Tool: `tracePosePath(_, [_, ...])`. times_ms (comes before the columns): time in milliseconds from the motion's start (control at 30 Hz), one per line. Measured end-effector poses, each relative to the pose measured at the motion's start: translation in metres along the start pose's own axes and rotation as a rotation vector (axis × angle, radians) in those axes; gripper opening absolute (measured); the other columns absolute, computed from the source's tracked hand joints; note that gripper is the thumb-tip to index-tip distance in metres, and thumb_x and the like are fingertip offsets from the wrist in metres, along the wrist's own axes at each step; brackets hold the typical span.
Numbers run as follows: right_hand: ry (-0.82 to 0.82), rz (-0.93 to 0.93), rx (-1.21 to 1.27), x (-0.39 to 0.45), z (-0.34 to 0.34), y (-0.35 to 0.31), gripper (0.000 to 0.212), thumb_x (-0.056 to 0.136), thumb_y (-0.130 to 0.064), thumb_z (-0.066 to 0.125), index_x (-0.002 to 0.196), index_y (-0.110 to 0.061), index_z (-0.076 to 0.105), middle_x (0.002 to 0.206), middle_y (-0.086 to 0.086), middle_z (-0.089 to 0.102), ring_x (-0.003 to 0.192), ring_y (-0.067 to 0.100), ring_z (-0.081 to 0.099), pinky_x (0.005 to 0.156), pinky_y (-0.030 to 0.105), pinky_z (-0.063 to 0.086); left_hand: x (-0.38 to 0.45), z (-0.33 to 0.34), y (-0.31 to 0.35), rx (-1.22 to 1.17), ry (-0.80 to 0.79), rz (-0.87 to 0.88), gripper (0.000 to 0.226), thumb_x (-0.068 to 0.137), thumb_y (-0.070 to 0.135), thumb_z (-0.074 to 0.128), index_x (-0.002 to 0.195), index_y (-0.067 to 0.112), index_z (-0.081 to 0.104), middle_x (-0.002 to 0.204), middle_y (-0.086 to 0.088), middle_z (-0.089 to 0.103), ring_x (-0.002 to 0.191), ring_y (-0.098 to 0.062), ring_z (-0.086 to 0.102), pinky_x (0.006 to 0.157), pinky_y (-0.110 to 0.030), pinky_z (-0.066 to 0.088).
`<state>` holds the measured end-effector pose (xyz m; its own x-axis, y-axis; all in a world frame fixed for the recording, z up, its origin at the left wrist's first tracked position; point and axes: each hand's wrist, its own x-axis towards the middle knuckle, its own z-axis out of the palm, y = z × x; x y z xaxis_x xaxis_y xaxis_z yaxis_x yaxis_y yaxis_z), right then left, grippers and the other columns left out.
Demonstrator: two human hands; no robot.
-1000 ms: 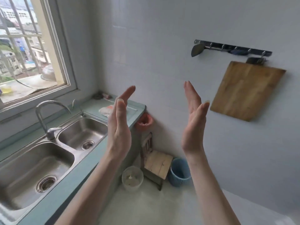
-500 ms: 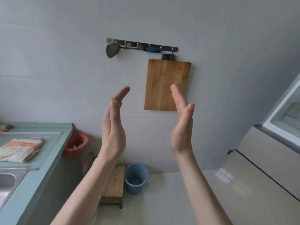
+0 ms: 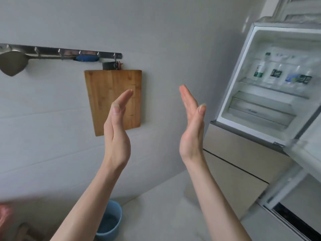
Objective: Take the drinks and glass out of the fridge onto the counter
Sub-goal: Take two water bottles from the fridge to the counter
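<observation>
The fridge (image 3: pixel 243 150) stands at the right with its upper compartment open. On its inner shelf stand several drink bottles: one with a green label (image 3: pixel 259 71) at the left, others with dark labels (image 3: pixel 276 73) and a blue label (image 3: pixel 291 77) beside it. They are blurred, and I cannot make out a glass. My left hand (image 3: pixel 116 129) and my right hand (image 3: pixel 192 126) are raised side by side in front of the wall, palms facing each other, fingers straight, both empty. Both hands are left of the fridge and apart from it.
A wooden cutting board (image 3: pixel 113 100) hangs on the tiled wall under a metal hook rail (image 3: pixel 69 53) with a spatula (image 3: pixel 12 62). A blue bucket (image 3: pixel 110 221) stands on the floor below. The open fridge door (image 3: pixel 305 153) juts out at the far right.
The view has swung right, from the sink and counter past the cutting board to the open fridge. My hands have kept the same raised, palms-facing pose.
</observation>
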<state>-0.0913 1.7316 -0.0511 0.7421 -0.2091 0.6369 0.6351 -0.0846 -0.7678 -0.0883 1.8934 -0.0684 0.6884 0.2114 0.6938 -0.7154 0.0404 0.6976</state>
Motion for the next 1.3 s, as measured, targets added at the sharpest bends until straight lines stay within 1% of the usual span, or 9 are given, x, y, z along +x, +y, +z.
tracePosePath(100, [0.054,-0.015,-0.050,0.015,-0.025,0.011,0.078,0.106,-0.065,0.010,0.162,-0.023,0.046,0.168,-0.011,0.047,0.160,0.003,0.034,0.136,0.043,0.016,0.006,0.035,-0.020,-0.062,-0.055,-0.031,0.059,0.111,0.045,0.019,0.150,0.018,0.054,0.157,0.001,0.058,0.153,-0.017,0.046,0.129,-0.049,0.032])
tracePosePath(233, [0.159,-0.044,-0.124,0.033,-0.064,0.023,0.098,0.097,-0.086,0.015,0.162,-0.020,0.046,0.168,-0.008,0.047,0.160,0.006,0.034,0.136,0.044,0.017,0.009,0.089,-0.043,-0.104,-0.176,-0.068,0.055,0.111,0.046,0.018,0.148,0.026,0.054,0.157,0.005,0.057,0.153,-0.012,0.045,0.130,-0.048,0.031])
tracePosePath(367, [0.249,-0.031,-0.151,0.050,-0.115,0.040,0.079,0.106,-0.066,0.009,0.161,-0.024,0.047,0.168,-0.010,0.047,0.160,0.005,0.034,0.136,0.044,0.017,0.010,0.148,-0.067,-0.131,-0.264,-0.068,0.060,0.112,0.044,0.018,0.152,0.017,0.053,0.159,0.004,0.056,0.154,-0.012,0.044,0.130,-0.049,0.031])
tracePosePath(467, [0.290,-0.035,-0.185,0.065,-0.153,0.049,0.084,0.103,-0.076,0.012,0.161,-0.027,0.048,0.168,-0.011,0.047,0.159,0.003,0.035,0.134,0.033,0.019,0.018,0.192,-0.085,-0.165,-0.282,-0.069,0.060,0.112,0.043,0.018,0.153,0.016,0.053,0.159,0.003,0.056,0.154,-0.013,0.045,0.129,-0.050,0.031])
tracePosePath(533, [0.310,-0.027,-0.195,0.077,-0.178,0.055,0.081,0.103,-0.073,0.011,0.160,-0.029,0.048,0.167,-0.012,0.048,0.158,0.001,0.036,0.133,0.030,0.020,0.026,0.220,-0.095,-0.189,-0.288,-0.069,0.061,0.111,0.044,0.018,0.152,0.017,0.053,0.159,0.002,0.056,0.154,-0.014,0.045,0.129,-0.049,0.031])
tracePosePath(600, [0.338,-0.031,-0.204,0.093,-0.207,0.061,0.076,0.102,-0.064,0.009,0.158,-0.033,0.050,0.167,-0.013,0.048,0.159,0.003,0.036,0.135,0.036,0.017,0.035,0.253,-0.104,-0.216,-0.292,-0.058,0.059,0.111,0.044,0.017,0.151,0.020,0.053,0.158,0.002,0.056,0.154,-0.015,0.045,0.130,-0.048,0.031])
tracePosePath(733, [0.384,-0.054,-0.236,0.129,-0.255,0.076,0.071,0.103,-0.063,0.008,0.155,-0.039,0.049,0.165,-0.017,0.049,0.159,0.004,0.036,0.136,0.044,0.016,0.052,0.310,-0.119,-0.280,-0.298,-0.047,0.058,0.111,0.044,0.017,0.150,0.021,0.053,0.158,0.002,0.056,0.154,-0.015,0.046,0.130,-0.047,0.031])
tracePosePath(833, [0.394,-0.047,-0.267,0.147,-0.286,0.085,0.074,0.103,-0.063,0.009,0.159,-0.034,0.048,0.166,-0.017,0.049,0.159,0.004,0.035,0.136,0.044,0.015,0.062,0.349,-0.128,-0.311,-0.305,-0.045,0.058,0.110,0.044,0.018,0.150,0.021,0.053,0.158,0.000,0.057,0.153,-0.016,0.046,0.129,-0.048,0.031])
tracePosePath(1300, [0.510,-0.096,-0.321,0.215,-0.395,0.125,0.067,0.104,-0.061,0.011,0.153,-0.038,0.051,0.163,-0.014,0.053,0.157,0.003,0.038,0.136,0.043,0.019,0.086,0.491,-0.172,-0.454,-0.311,-0.129,0.065,0.103,0.051,0.021,0.146,0.020,0.058,0.152,0.006,0.063,0.149,-0.010,0.051,0.128,-0.037,0.034])
